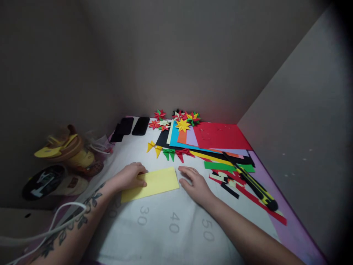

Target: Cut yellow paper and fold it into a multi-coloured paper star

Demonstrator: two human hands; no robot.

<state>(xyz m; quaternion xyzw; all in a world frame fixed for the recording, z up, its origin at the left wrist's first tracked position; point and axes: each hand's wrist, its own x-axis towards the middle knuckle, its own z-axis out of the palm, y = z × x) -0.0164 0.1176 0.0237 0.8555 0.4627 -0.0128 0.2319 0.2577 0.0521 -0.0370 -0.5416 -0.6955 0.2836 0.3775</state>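
Note:
A folded yellow paper (154, 183) lies on the white cutting mat (171, 228) in front of me. My left hand (129, 176) presses on the paper's left end with fingers curled down onto it. Just off the paper's right edge, my right hand (194, 182) lies flat on the mat with fingers stretched out. Behind the paper sit small folded paper points in yellow (154, 148), green (168, 153) and red (183, 153).
A stack of coloured paper sheets (217, 137) lies at the back right with several folded paper stars (182, 119) beyond. A yellow-black utility knife (256, 187) rests on paper strips at right. Two black phones (134, 126) lie at back left. Shoes and a cap (62, 158) sit left; a white cable (55, 224) crosses my left arm.

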